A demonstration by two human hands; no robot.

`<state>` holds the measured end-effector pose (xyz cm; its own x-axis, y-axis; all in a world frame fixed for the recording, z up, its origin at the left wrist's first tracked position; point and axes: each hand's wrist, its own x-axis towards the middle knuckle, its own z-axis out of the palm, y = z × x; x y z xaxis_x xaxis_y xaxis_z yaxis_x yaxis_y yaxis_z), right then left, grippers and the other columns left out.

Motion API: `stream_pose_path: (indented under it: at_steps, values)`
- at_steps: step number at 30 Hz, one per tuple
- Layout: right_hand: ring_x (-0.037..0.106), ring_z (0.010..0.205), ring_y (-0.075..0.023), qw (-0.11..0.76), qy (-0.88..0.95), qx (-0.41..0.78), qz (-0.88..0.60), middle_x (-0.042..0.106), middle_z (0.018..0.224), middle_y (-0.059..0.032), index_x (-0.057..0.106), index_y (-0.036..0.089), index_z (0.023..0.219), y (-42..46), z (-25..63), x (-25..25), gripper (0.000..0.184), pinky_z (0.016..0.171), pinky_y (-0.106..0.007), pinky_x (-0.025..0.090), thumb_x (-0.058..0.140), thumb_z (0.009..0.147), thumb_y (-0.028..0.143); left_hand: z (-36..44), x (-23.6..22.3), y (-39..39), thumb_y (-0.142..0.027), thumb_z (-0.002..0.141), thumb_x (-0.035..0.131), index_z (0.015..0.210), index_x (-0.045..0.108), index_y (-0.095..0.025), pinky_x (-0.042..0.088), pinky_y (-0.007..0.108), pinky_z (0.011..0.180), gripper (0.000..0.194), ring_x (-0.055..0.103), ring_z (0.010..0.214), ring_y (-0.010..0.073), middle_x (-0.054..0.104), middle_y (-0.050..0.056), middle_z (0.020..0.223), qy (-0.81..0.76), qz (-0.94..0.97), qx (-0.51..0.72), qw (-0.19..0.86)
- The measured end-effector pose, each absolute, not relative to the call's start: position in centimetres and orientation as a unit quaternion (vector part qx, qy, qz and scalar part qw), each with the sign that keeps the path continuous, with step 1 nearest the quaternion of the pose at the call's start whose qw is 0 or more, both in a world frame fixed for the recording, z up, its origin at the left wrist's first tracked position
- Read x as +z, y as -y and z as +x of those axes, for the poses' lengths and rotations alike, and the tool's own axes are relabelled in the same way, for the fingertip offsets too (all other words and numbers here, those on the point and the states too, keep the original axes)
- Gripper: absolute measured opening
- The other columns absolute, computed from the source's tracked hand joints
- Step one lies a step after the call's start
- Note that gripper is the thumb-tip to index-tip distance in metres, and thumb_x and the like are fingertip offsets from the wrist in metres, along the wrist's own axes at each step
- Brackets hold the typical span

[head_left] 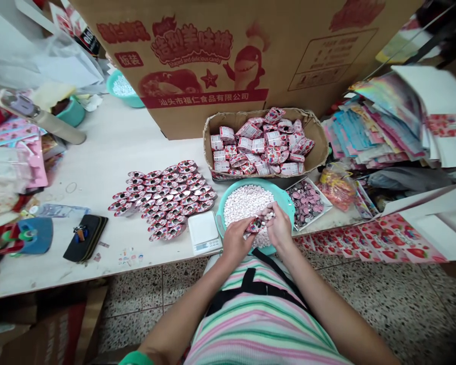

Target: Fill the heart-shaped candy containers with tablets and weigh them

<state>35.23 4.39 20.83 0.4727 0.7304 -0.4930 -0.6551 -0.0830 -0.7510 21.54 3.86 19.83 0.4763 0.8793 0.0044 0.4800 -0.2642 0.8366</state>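
My left hand (237,237) is closed around a small red-and-pink printed candy box (255,225), its dark opening facing up. Just to the right, my right hand (280,228) pinches a few small white candies (269,215) close to that opening. Both hands are over a turquoise basin (288,195), which holds a heap of pale pinkish-white candies (247,201). A white digital scale (202,229) sits against the basin's left side. Farther left, many similar boxes (167,195) stand in tight rows with their openings upward.
Behind the basin, a cut-down carton (208,126) holds piled printed boxes. A shallow tray of pink caps (307,204) lies right of the basin. The large cardboard box (228,66) rises at the back. A black wallet (84,238) lies left; stacked printed sheets (387,132) fill the right.
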Motion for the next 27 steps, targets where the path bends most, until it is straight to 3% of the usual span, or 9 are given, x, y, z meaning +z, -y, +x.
stream_pose_path:
  at_steps: [7,13,21,27]
  values:
    - [0.058,0.056,-0.0129,0.673,0.071,0.448,-0.584,0.051,0.049,0.0053,0.055,0.019,0.074,-4.2,34.8,21.6,0.035,0.060,-0.025,0.043,0.058,0.075,0.054,22.4,19.6,-4.0,-0.018,0.076,0.062,0.120,0.055,-0.027,0.044,0.039,0.091,0.046,0.058,0.107,0.0228,0.063,0.005,0.116,-0.430,0.773,0.239,0.399]
    - [0.054,0.050,-0.0099,0.676,0.058,0.457,-0.575,0.049,0.048,0.0071,0.055,0.019,0.076,-4.2,35.3,21.7,0.032,0.059,-0.024,0.044,0.062,0.073,0.051,23.1,19.5,-4.0,-0.016,0.074,0.063,0.119,0.056,-0.025,0.044,0.038,0.092,0.047,0.058,0.106,0.0227,0.064,0.005,0.116,-0.423,0.776,0.234,0.407]
    - [0.061,0.055,-0.0144,0.638,0.120,0.461,-0.605,0.046,0.044,0.0082,0.054,0.019,0.082,-4.0,35.7,21.4,0.035,0.063,-0.027,0.047,0.057,0.077,0.053,23.9,19.4,-3.9,-0.022,0.074,0.064,0.116,0.058,-0.025,0.048,0.031,0.087,0.042,0.060,0.101,0.0201,0.065,0.003,0.111,-0.460,0.719,0.239,0.464]
    - [0.054,0.050,-0.0106,0.655,0.104,0.455,-0.594,0.045,0.045,0.0084,0.054,0.018,0.079,-4.2,35.6,21.5,0.033,0.059,-0.024,0.045,0.057,0.077,0.052,23.8,18.8,-4.0,-0.020,0.074,0.064,0.117,0.057,-0.025,0.046,0.034,0.092,0.043,0.058,0.106,0.0204,0.063,0.004,0.115,-0.452,0.704,0.267,0.478]
